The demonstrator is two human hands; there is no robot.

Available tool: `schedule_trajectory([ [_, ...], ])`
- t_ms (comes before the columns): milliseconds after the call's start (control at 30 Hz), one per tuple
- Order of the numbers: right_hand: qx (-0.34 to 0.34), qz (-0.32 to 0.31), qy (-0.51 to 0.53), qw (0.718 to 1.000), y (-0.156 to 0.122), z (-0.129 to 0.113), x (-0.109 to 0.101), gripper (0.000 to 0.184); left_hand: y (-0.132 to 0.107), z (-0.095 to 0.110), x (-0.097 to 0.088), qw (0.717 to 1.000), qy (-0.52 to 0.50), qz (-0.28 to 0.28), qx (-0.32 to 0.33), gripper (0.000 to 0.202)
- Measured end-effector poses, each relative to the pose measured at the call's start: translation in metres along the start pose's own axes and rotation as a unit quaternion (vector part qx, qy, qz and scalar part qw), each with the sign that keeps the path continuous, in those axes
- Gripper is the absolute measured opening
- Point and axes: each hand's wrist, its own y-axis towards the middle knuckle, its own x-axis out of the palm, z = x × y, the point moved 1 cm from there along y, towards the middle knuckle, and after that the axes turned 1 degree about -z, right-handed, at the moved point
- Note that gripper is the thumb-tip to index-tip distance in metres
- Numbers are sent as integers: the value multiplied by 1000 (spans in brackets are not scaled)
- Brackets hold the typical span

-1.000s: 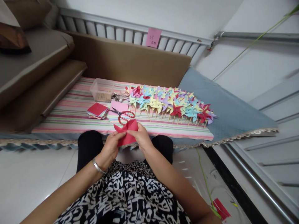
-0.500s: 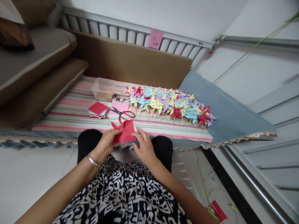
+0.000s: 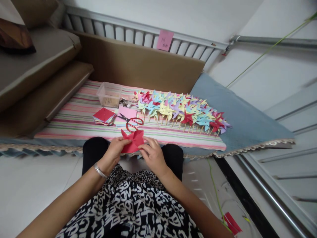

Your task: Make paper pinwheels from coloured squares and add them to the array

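Note:
A cut square of red paper (image 3: 132,140) is held over my knees, its corners partly folded inward. My left hand (image 3: 115,152), with a silver bracelet at the wrist, pinches its left edge. My right hand (image 3: 152,155) grips its right side with the fingertips. Just beyond, on the striped cloth (image 3: 74,119), lie red-handled scissors (image 3: 131,121), a stack of coloured paper squares (image 3: 104,116) and a clear box of sticks (image 3: 109,95). A long spread of finished paper pinwheels (image 3: 178,110) lies to the right of them.
A brown board (image 3: 138,66) stands behind the cloth against a white railing with a pink note (image 3: 165,40). Brown cushions (image 3: 32,72) rise at the left. A blue blanket (image 3: 237,122) extends right. Red paper scraps (image 3: 232,223) lie on the floor.
The red paper has come down a little toward my knees and been turned. My right hand let go of its edge for a moment and now grips it again.

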Motion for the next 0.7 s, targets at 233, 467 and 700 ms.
schedule_trajectory([
  [233,81,-19,73,994,15,-4,2,5,-3,-4,2,999,41,-21,18,22],
  [467,164,-50,81,982,26,-6,9,7,-8,0,6,997,64,-32,31,19],
  [700,181,-69,62,979,29,-8,7,11,-7,1,5,997,68,-41,18,15],
])
